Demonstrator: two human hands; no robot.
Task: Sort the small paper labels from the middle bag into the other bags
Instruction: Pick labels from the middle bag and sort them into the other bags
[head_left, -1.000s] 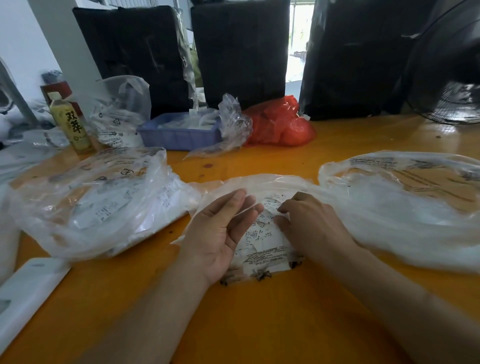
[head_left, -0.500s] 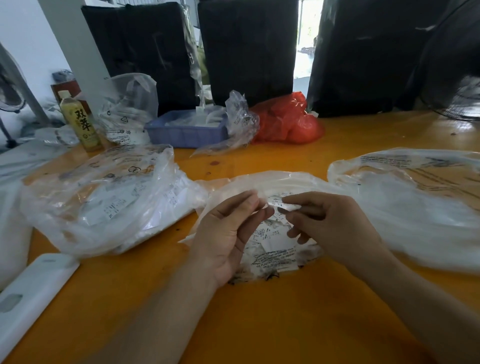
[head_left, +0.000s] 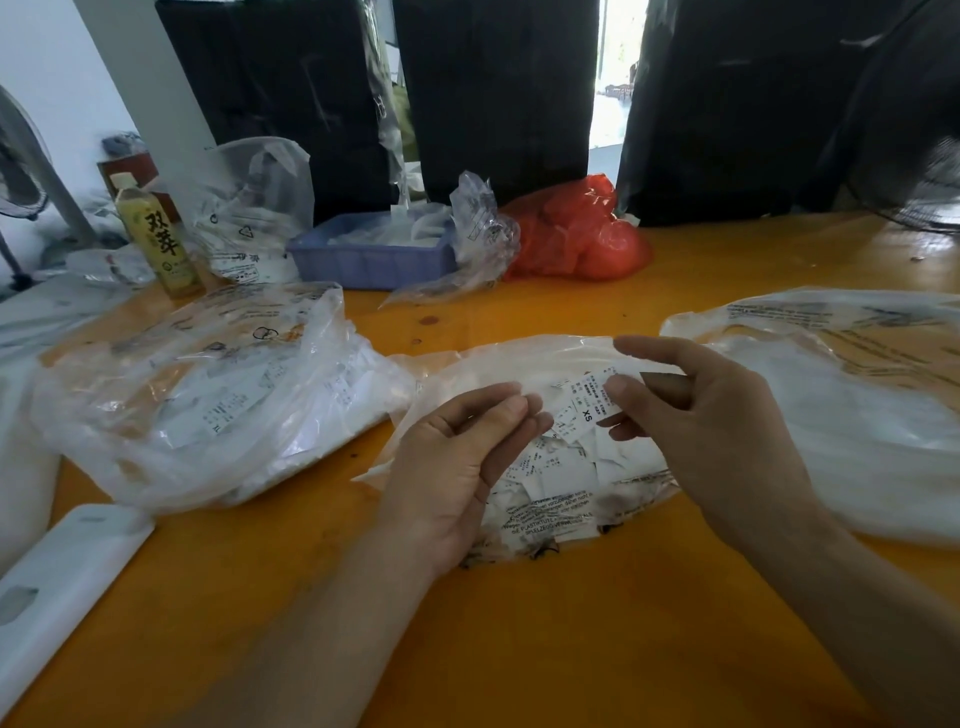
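**A:** How far along was the sorting at that point?

**B:** Not far, by the look of it. On the orange table (head_left: 597, 649) the left bag (head_left: 197, 395) already held a fair heap of white labels, and the right bag (head_left: 857, 415) looked filled with something pale, though what exactly could not be made out. The middle bag (head_left: 519, 374) lay between them with a good pile of labels (head_left: 545, 467) inside, so most of the work probably remained.

**B:** The right hand (head_left: 711, 431) pinched one small label (head_left: 592, 400), marked XS, between thumb and forefinger, held just above the middle bag's mouth. The left hand (head_left: 457, 457) had its fingers loosely bent at the bag's near edge, the fingertips meeting the plastic; whether they actually gripped it could not be told.

**A:** And what had changed from the second before?

**B:** A second earlier the right hand had been down on the pile, knuckles curled among the labels. Half a second on it had risen with a label at its fingertips, and by this moment it was higher and turned so the print showed. The left hand had barely shifted. The three bags lay where they had been.
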